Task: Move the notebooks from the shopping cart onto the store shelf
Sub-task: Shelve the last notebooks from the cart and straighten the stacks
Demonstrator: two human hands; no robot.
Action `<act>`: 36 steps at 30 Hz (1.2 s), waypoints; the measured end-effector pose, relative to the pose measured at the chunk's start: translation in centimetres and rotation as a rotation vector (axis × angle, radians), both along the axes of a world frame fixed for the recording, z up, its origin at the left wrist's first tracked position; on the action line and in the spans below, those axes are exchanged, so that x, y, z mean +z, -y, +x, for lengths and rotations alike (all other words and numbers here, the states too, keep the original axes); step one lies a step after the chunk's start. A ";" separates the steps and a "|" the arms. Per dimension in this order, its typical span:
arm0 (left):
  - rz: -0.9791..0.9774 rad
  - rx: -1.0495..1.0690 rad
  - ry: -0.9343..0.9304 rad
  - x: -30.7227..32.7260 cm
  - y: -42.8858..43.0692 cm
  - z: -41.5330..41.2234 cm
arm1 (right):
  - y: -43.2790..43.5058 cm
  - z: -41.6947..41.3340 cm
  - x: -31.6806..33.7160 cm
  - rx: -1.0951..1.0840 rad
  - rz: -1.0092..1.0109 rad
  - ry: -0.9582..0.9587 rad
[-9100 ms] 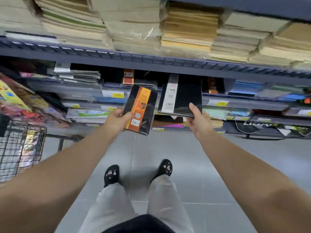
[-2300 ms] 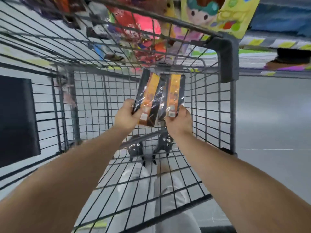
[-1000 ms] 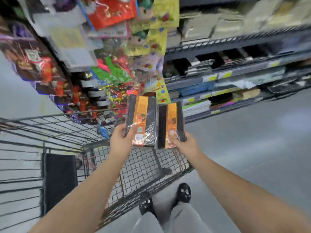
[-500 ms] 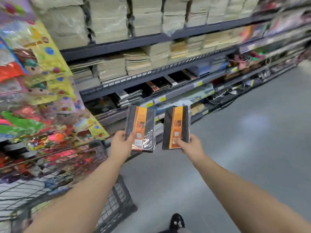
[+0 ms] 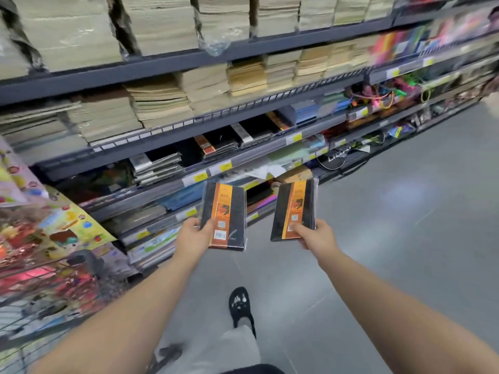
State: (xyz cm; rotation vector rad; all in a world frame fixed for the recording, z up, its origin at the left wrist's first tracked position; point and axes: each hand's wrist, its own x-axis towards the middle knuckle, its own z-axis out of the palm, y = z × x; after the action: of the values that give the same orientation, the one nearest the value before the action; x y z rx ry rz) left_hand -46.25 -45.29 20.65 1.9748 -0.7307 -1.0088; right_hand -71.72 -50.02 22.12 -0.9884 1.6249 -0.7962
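While both arms reach forward, left grip [image 5: 193, 236] holds one notebook [image 5: 225, 211], right grip [image 5: 314, 236] a second notebook [image 5: 295, 206], before the stocked shelf [image 5: 259, 152].

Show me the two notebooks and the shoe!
left notebook [image 5: 222, 209]: head view, on its orange band.
right notebook [image 5: 295, 206]: head view, on its orange band.
shoe [image 5: 240, 303]: head view, on its black top.
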 end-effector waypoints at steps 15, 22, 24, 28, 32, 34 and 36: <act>0.050 0.003 -0.147 -1.7 19.4 -3.3 | 21.1 -3.0 -0.6 0.077 0.051 -0.100; 0.035 0.086 -0.142 -1.9 25.5 -5.6 | 31.9 -4.0 -2.5 0.178 0.101 -0.056; 0.051 0.136 -0.142 -2.7 27.0 -6.8 | 35.6 -4.3 -3.0 0.240 0.111 -0.046; 0.086 0.307 -0.202 -3.9 30.0 -9.7 | 42.6 -4.3 -3.9 0.381 0.160 -0.031; 0.135 0.472 -0.237 -5.5 33.0 -12.7 | 48.8 -3.8 -5.1 0.442 0.239 -0.011; 0.145 0.547 -0.234 -6.0 34.2 -14.1 | 50.8 -3.6 -5.8 0.458 0.276 -0.034; 0.128 0.595 -0.249 -6.3 35.2 -15.3 | 52.5 -3.1 -6.0 0.425 0.311 0.005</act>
State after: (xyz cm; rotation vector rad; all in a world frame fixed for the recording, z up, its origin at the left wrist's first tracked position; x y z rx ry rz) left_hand -61.51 -80.47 14.31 1.9487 0.0680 -0.9163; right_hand -74.87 -102.47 16.09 -1.0509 1.4102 -0.2498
